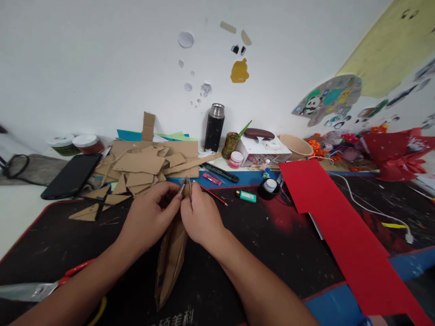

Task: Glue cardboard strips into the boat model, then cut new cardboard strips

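A narrow folded cardboard piece [173, 258] hangs down between my hands, its lower end pointing toward me over the dark mat. My left hand [147, 215] pinches a small, thin metallic tool [182, 184] against the top of the cardboard; what kind of tool it is cannot be made out. My right hand [202, 213] grips the upper end of the same cardboard from the right, its fingers curled round the edge. Both hands nearly touch. Red-handled scissors [32, 291] lie under my left forearm.
Cardboard scraps [139, 165] are piled behind my left hand, beside a black phone-like slab [72, 176]. Further back stands a black thermos [215, 127]. A green lighter [247, 196] and long red card [346, 235] lie to the right.
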Motion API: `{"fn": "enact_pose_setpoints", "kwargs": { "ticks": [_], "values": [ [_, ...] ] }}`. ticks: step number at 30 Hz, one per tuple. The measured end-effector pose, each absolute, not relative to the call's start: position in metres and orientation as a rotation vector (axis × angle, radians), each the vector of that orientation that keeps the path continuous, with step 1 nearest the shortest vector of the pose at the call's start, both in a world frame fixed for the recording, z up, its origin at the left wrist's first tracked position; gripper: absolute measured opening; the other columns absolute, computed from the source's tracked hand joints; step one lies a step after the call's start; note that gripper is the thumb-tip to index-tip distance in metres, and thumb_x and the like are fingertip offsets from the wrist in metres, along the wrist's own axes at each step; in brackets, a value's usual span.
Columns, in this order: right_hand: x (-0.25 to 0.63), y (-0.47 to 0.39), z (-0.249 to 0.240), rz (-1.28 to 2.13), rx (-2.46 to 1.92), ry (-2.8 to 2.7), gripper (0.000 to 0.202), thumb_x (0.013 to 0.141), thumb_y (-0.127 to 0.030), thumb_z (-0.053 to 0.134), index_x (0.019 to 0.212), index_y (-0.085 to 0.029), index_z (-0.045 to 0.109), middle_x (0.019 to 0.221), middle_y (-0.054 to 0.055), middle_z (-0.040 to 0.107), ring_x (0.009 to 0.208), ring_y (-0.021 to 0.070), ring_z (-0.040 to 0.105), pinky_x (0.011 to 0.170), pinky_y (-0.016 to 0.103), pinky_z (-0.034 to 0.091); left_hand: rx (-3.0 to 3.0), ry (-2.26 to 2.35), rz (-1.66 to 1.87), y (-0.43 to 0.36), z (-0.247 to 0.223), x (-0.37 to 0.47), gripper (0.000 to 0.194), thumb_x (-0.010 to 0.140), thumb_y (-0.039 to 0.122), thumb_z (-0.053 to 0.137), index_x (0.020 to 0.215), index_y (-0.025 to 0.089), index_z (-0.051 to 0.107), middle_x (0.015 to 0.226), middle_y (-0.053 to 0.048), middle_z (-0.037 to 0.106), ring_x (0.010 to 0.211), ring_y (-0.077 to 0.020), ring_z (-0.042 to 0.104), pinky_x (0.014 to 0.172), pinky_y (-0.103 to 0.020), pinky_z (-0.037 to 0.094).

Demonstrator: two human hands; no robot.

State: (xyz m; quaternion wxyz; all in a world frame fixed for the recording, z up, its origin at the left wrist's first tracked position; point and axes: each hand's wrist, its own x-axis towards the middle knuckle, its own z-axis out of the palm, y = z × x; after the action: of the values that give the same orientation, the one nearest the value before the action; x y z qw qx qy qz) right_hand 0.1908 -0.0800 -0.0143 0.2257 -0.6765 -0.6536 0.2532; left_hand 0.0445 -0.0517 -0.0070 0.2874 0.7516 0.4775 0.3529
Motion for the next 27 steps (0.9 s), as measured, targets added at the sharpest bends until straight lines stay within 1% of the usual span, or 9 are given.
{"fn": "enact_pose_setpoints", "kwargs": {
  "ticks": [6, 11, 15, 17, 21, 24, 27],
  "values": [
    [0.190, -0.079, -0.016, 0.705, -1.867, -1.789, 0.019, 0.106, -0.023, 0.045, 0.122, -0.017, 0.056, 0.105, 0.017, 0.078, 0.096, 0.0334, 0.076, 0.081, 0.041, 0.053, 1.994, 1.279, 0.931, -0.050, -0.010, 0.045, 0.024, 0.091, 0.045, 0.059, 0.091, 0.025, 0.073, 0.084, -0.002, 0.079, 0.074, -0.0245, 0.071, 0.073, -0.036, 0.053],
    [0.191, -0.080, -0.016, 0.702, -1.857, -1.787, 0.014, 0.104, -0.022, 0.047, 0.115, -0.019, 0.055, 0.099, 0.014, 0.076, 0.091, 0.0318, 0.074, 0.076, 0.039, 0.052, 2.015, 1.278, 0.924, -0.051, -0.007, 0.043, 0.025, 0.091, 0.044, 0.058, 0.090, 0.025, 0.074, 0.084, -0.002, 0.079, 0.074, -0.0247, 0.072, 0.072, -0.036, 0.053],
    [0.190, -0.085, -0.012, 0.682, -1.793, -1.751, 0.015, 0.104, -0.024, 0.044, 0.115, -0.020, 0.054, 0.096, 0.012, 0.075, 0.087, 0.0312, 0.073, 0.074, 0.038, 0.050, 2.064, 1.292, 0.985, -0.055, 0.001, 0.042, 0.025, 0.092, 0.044, 0.060, 0.096, 0.025, 0.076, 0.087, -0.002, 0.080, 0.076, -0.0241, 0.072, 0.071, -0.035, 0.053],
    [0.190, -0.085, -0.012, 0.685, -1.794, -1.746, 0.017, 0.104, -0.024, 0.044, 0.117, -0.019, 0.054, 0.097, 0.014, 0.076, 0.089, 0.0323, 0.074, 0.075, 0.039, 0.051, 2.073, 1.291, 0.994, -0.055, 0.001, 0.043, 0.025, 0.092, 0.044, 0.060, 0.097, 0.025, 0.076, 0.086, -0.002, 0.079, 0.075, -0.0240, 0.071, 0.071, -0.035, 0.053],
    [0.191, -0.081, -0.016, 0.731, -1.846, -1.778, 0.021, 0.105, -0.023, 0.045, 0.121, -0.015, 0.056, 0.106, 0.020, 0.077, 0.098, 0.0364, 0.075, 0.080, 0.043, 0.053, 2.047, 1.280, 0.945, -0.051, -0.006, 0.044, 0.024, 0.091, 0.043, 0.059, 0.091, 0.025, 0.075, 0.083, -0.001, 0.079, 0.073, -0.0238, 0.071, 0.070, -0.035, 0.053],
    [0.191, -0.079, -0.017, 0.728, -1.855, -1.773, 0.022, 0.105, -0.023, 0.046, 0.123, -0.015, 0.057, 0.107, 0.020, 0.078, 0.100, 0.0369, 0.076, 0.081, 0.043, 0.054, 2.038, 1.265, 0.951, -0.049, -0.010, 0.043, 0.023, 0.091, 0.043, 0.059, 0.092, 0.026, 0.074, 0.084, -0.001, 0.079, 0.074, -0.0240, 0.071, 0.071, -0.035, 0.053],
    [0.191, -0.080, -0.017, 0.720, -1.871, -1.776, 0.021, 0.106, -0.024, 0.048, 0.123, -0.016, 0.057, 0.106, 0.018, 0.078, 0.099, 0.0354, 0.076, 0.081, 0.042, 0.054, 2.030, 1.260, 0.947, -0.049, -0.010, 0.043, 0.023, 0.091, 0.042, 0.059, 0.091, 0.025, 0.074, 0.083, -0.001, 0.079, 0.074, -0.0237, 0.071, 0.071, -0.035, 0.053]
  ]
}}
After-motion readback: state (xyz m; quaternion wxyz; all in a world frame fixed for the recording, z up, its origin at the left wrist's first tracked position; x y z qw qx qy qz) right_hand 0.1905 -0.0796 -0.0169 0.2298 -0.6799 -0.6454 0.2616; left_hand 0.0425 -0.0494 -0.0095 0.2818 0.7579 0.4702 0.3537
